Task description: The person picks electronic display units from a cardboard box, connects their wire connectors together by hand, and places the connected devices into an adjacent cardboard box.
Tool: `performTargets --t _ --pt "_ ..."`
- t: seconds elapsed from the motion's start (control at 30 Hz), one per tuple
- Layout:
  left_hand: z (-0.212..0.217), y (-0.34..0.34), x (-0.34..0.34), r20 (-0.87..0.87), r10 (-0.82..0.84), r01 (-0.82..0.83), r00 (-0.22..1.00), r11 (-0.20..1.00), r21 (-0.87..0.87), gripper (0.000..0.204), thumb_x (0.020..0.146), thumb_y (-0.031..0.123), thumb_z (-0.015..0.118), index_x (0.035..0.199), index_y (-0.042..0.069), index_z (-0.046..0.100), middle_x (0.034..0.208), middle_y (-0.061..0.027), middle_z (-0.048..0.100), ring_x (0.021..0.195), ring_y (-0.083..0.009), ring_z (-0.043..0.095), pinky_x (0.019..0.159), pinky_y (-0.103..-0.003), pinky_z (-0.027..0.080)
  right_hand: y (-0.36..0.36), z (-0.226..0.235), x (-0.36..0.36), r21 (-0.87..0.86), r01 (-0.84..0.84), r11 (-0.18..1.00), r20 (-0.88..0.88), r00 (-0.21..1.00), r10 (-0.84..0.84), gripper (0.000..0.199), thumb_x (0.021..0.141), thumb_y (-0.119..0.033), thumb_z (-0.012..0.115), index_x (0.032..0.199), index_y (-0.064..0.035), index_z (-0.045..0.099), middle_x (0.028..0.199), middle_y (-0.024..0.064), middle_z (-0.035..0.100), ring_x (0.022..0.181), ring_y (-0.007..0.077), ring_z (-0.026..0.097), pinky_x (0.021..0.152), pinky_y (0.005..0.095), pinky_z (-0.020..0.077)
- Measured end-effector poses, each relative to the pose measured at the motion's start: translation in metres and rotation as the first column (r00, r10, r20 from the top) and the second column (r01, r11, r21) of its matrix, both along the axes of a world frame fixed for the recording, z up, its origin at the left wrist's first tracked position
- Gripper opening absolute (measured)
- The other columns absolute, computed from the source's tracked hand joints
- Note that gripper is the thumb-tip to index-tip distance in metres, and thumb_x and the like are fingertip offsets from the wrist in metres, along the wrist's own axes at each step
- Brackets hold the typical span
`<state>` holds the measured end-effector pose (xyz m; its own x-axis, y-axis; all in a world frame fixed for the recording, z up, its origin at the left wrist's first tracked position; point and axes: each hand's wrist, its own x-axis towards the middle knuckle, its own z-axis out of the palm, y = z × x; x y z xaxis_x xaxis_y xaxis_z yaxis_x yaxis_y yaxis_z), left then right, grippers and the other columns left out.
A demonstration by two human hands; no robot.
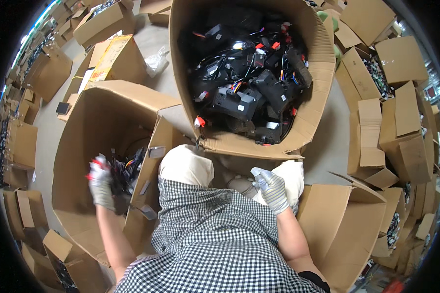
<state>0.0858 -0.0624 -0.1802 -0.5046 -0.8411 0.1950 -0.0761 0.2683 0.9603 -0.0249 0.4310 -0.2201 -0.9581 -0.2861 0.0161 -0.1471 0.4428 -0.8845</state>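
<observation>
My left hand (101,185), in a pale work glove, is inside the tall cardboard box at my left (78,146). Red and white bits show at its fingers, which are blurred. Beside it in that box lies a heap of dark wired parts (128,168). My right hand (271,190), in a striped grey glove, is closed above my right knee. Whatever it holds, if anything, is too small to make out. In front of my knees a large cardboard box (320,93) holds many black plastic modules (235,102) with coloured wires and red and white connectors.
An open cardboard box (359,229) stands at my right. Several boxes of small parts (376,73) line the right side, and more boxes (49,68) stand at the left. A clear plastic bag (156,62) lies on the floor (330,141). A checkered apron (215,234) covers my lap.
</observation>
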Motion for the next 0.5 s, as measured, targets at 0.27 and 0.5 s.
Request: performTargets --t 0.27,0.5 --pt "0.015 0.037 -0.036 0.385 -0.344 0.350 0.856 0.935 0.056 0.051 0.079 0.001 0.064 0.128 0.000 0.048 0.120 -0.0108 0.055 0.113 -0.0215 0.052 0.099 -0.032 0.040 0.007 0.000 -0.021 0.038 0.034 0.999 0.085 0.996 -0.038 0.025 0.090 -0.022 0.055 0.105 -0.0052 0.066 0.097 0.0142 0.068 0.090 0.0280 0.065 0.077 0.0346 0.0517" --pt "0.094 0.184 -0.266 0.326 -0.703 0.771 0.632 0.526 -0.360 0.035 0.082 0.014 0.062 0.114 0.001 0.059 0.107 -0.0172 0.063 0.104 -0.0285 0.059 0.093 -0.035 0.043 -0.009 -0.011 -0.048 0.140 -0.071 0.988 -0.166 0.982 0.094 0.025 0.091 -0.025 0.051 0.104 -0.0090 0.066 0.089 0.0119 0.068 0.076 0.0266 0.066 0.065 0.0372 0.0522"
